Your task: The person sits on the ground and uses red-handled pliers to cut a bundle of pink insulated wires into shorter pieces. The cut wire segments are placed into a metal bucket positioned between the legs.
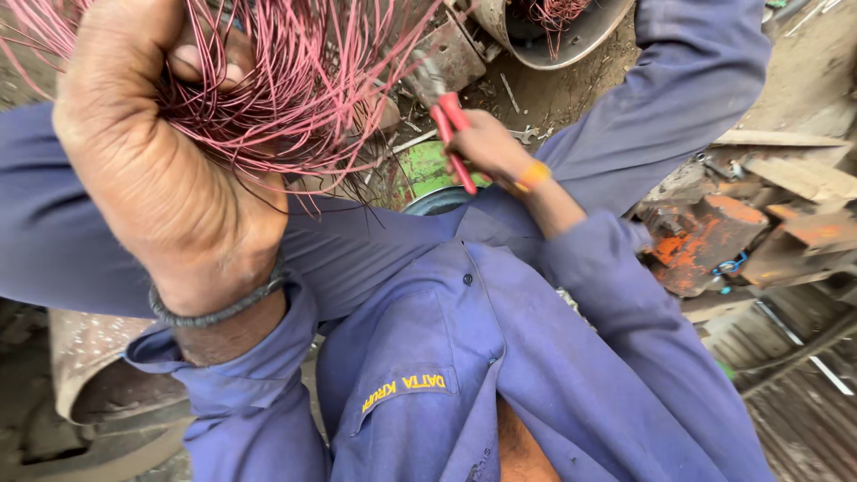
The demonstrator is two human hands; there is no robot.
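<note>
1. the left hand (pixel 156 170) fills the upper left of the head view, raised close to the camera, back of the hand toward the lens.
2. its fingers (pixel 207 64) are curled shut into a fist around a thick bundle of pink wire strands (pixel 303 98); two fingertips show through the strands.
3. the strands fan out from the fingers to the right and downward, with loose ends spreading past the fist on every side.
4. a dark braided band (pixel 219 311) circles the left wrist, just above the blue sleeve (pixel 54 241).
5. the right hand (pixel 486 147) sits lower and farther from the camera, to the right of the wire bundle.
6. its fingers are closed around the red handles of a pair of pliers (pixel 451 134); the metal head of the tool points up and left, toward the spread ends of the strands.
7. whether the pliers' head touches the strands cannot be told; the strands cross in front of it.
8. an orange band (pixel 533 175) sits on the right wrist.
9. a round metal housing (pixel 553 31) lies beyond the right fingers at the top edge, with more pink wire inside its opening.
10. a green metal part (pixel 427 168) lies just under the right fingers.
11. rusted orange metal blocks (pixel 705 236) lie on the ground well to the right of both hands.
</note>
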